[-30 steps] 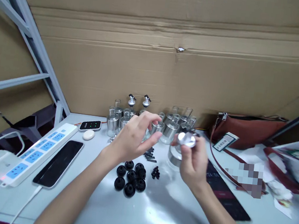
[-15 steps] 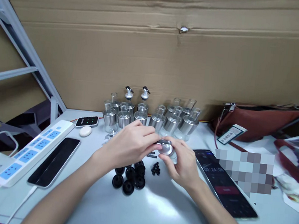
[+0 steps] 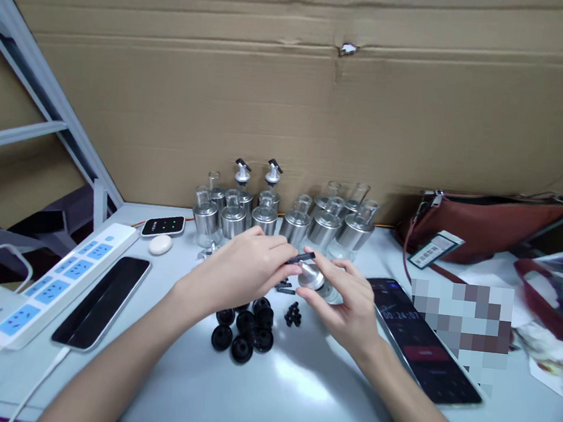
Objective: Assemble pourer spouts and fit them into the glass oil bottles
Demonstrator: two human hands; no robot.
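Pinched in the fingers of my left hand [image 3: 249, 258] is a small black lever [image 3: 302, 258], held slanting just above a silver pourer spout [image 3: 309, 276]. My right hand [image 3: 350, 302] has its thumb and index finger around that spout, which sits on a glass bottle [image 3: 329, 292] mostly hidden behind the fingers. Beneath my hands lie more black levers [image 3: 285, 290], a small heap of tiny black parts [image 3: 293, 314] and a pile of round black stoppers [image 3: 241, 348]. Some silver spouts [image 3: 206, 254] show partly behind my left wrist.
Several glass bottles with metal sleeves [image 3: 264, 221] stand in rows at the back; two carry pourers [image 3: 274, 172]. To the left are a power strip [image 3: 70, 279], a phone [image 3: 101, 303] and a white round case [image 3: 160, 244]. A timer phone [image 3: 423, 340] and brown bag [image 3: 491, 230] lie right.
The black lever has tilted, its right end rising over the spout. My right hand's fingers have spread a little, and more of the spout shows.
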